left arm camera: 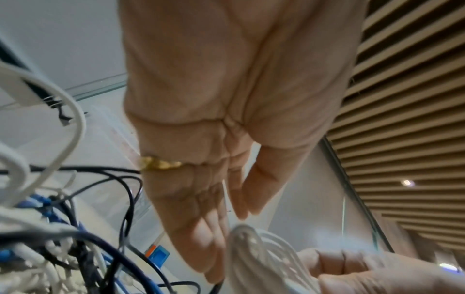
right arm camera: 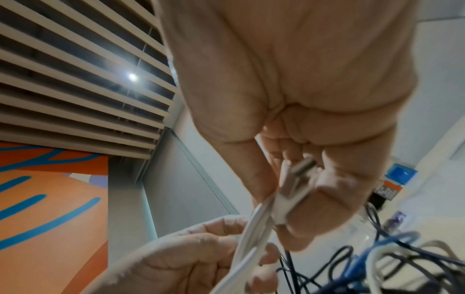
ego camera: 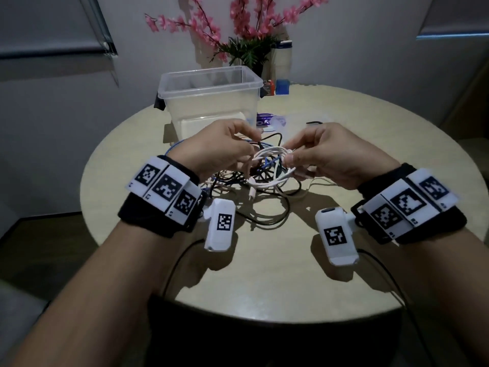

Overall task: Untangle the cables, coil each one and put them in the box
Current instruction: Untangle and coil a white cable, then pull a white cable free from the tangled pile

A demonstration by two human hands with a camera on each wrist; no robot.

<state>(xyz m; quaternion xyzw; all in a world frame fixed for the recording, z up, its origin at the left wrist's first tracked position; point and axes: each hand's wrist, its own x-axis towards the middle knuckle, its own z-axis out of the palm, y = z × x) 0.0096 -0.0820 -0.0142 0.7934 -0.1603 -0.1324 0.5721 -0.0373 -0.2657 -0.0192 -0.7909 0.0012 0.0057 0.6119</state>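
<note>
Head view | both hands, left hand (ego camera: 214, 149) and right hand (ego camera: 328, 157), pinch white cable coil (ego camera: 270, 157) | risk: trailing end snags tangle (ego camera: 254, 197), loops spring loose

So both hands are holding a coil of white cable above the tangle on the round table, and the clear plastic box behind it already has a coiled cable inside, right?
Not quite. In the head view the clear plastic box looks empty, with no coiled cable inside. The rest holds: the left hand and right hand hold the white cable coil above the tangle on the round table.

head view downward, wrist views upward
</note>
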